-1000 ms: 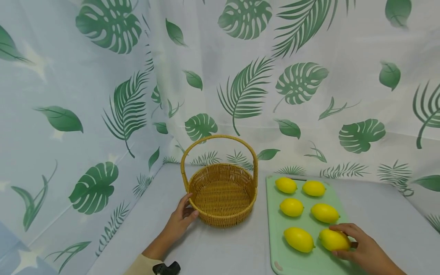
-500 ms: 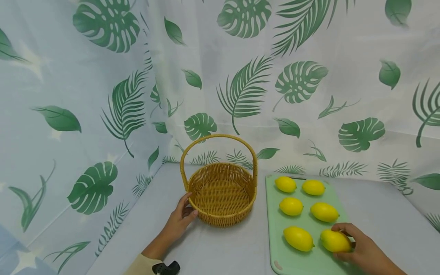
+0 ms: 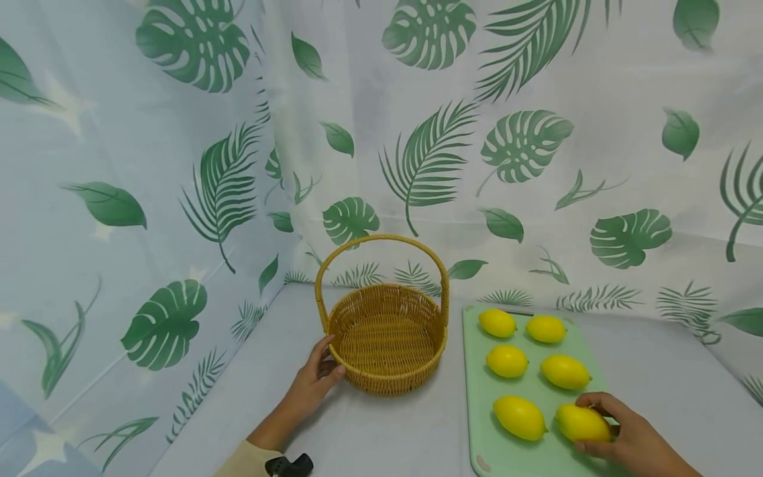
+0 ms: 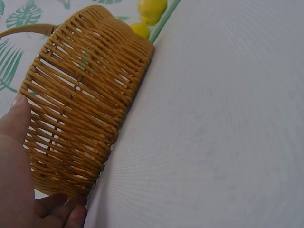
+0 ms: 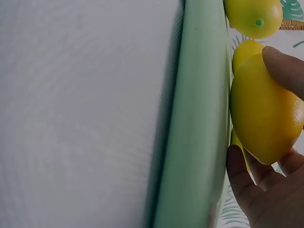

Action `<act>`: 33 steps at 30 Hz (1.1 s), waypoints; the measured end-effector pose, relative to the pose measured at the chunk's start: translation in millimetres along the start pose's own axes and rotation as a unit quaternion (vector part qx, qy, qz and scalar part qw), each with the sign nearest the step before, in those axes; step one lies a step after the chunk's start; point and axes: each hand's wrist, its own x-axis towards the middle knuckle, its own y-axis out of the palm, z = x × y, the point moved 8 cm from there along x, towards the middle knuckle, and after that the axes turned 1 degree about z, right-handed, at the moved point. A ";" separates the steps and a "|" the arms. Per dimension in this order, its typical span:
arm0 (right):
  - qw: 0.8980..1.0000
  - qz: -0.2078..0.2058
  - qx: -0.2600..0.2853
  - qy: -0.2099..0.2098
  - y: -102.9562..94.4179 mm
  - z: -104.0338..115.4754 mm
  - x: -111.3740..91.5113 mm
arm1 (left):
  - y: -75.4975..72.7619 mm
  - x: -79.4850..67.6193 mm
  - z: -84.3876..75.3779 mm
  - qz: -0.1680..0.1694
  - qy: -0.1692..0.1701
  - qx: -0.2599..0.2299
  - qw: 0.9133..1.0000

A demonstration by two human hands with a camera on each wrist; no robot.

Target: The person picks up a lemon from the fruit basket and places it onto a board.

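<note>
The left hand holds the near left side of a round woven wicker basket with a tall arched handle. In the left wrist view its thumb lies at the rim of the basket, with fingers low on the wall. At the near right corner of the light green cutting board, the right hand pinches a yellow lemon between thumb and fingers. The right wrist view shows that lemon close up, beside the board's edge. Whether it touches the board is unclear.
Several other lemons lie in two columns on the board, among them one at the near left and one in the middle right. A leaf-printed curtain stands behind and to the left of the white table.
The lemon in the right hand has shifted very slightly to the right, the hand staying around it. The left hand and basket hold their place.
</note>
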 end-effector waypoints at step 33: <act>0.999 -0.011 -0.038 -0.030 -3.8 10.1 4.6 | -5.8 -10.7 -40.6 0.016 0.005 0.008 1.000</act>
